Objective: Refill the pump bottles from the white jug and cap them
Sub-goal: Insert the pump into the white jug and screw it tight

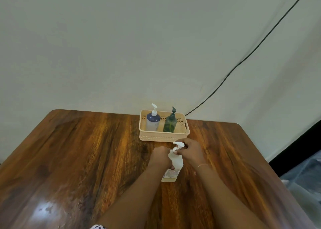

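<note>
Upright on the brown wooden worktop, near side of the beige plastic basket: white plastic pump bottle, left hand wrapped round its body, right hand pinching the pump collar. Looks light, stiff and slick; grip the body, twist at the collar.

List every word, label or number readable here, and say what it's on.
The label on the white pump bottle: lines of red print, too blurred to read.
The blue pump bottle in the basket: no text shows.
The green pump bottle beside it: no text shows.
</note>
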